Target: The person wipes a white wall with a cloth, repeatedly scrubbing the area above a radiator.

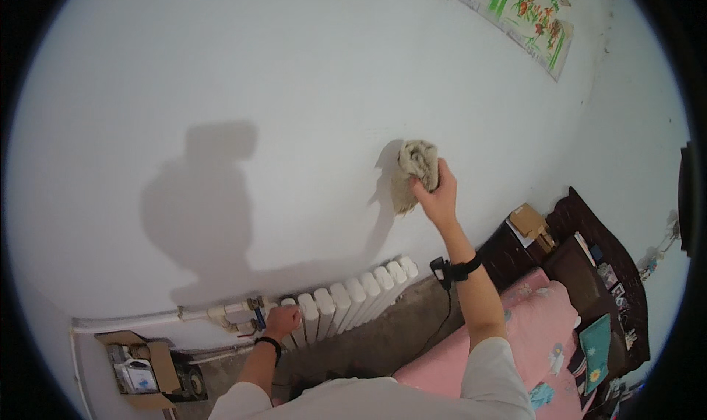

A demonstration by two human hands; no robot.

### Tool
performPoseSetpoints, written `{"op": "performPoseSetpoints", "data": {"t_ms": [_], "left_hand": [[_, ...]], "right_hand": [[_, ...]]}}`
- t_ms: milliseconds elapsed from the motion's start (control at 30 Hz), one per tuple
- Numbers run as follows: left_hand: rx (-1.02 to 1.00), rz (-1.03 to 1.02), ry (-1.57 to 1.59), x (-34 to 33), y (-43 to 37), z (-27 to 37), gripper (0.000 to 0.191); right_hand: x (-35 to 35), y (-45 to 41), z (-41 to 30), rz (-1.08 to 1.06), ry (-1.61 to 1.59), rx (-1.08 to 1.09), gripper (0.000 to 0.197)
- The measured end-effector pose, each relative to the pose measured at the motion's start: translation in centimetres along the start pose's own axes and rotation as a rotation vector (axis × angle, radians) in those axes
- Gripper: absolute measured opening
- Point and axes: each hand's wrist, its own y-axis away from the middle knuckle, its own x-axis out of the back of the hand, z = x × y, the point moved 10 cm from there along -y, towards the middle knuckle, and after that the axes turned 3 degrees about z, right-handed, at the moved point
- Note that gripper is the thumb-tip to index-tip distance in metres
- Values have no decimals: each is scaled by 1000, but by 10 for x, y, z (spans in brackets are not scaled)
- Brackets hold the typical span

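My right hand (440, 196) grips a crumpled beige cloth (418, 160), thumb on the near side, up at the white wall (309, 88). The cloth's lower end hangs down beside the hand; whether it presses on the wall is hard to tell. Lower and to the left, my left hand (283, 320) rests at the top of the end section of a white column radiator (341, 298). Its fingers look curled over that section, partly hidden. Just left of this hand are the pipe fittings and a valve with a blue handle (258, 315).
White heating pipes (127, 325) run left along the wall. An opened cardboard box (165, 365) with items inside stands lower left. At right are a bed with pink bedding (530, 331), a dark wooden headboard (602, 232) and a cabinet (504, 254). A painting (530, 22) hangs upper right.
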Motion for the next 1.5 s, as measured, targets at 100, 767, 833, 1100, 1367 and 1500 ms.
{"op": "performPoseSetpoints", "data": {"t_ms": [100, 767, 833, 1100, 1367, 1500], "left_hand": [[21, -80, -79, -2, -3, 4, 22], [-30, 47, -77, 5, -5, 8, 20], [30, -13, -64, -2, -5, 4, 20], [75, -119, -93, -8, 0, -2, 22], [72, -72, -93, -11, 6, -6, 21], [18, -15, -118, -7, 1, 0, 20]], "right_hand": [[12, -4, 6, 13, 19, -22, 34], [-100, 6, -85, -328, -152, 98, 35], [-96, 1, -82, -315, -131, 106, 36], [-45, -17, -50, -170, -66, 97, 39], [13, -40, -20, -23, -82, 47, 45], [16, -46, -20, -34, -101, 23, 45]]}}
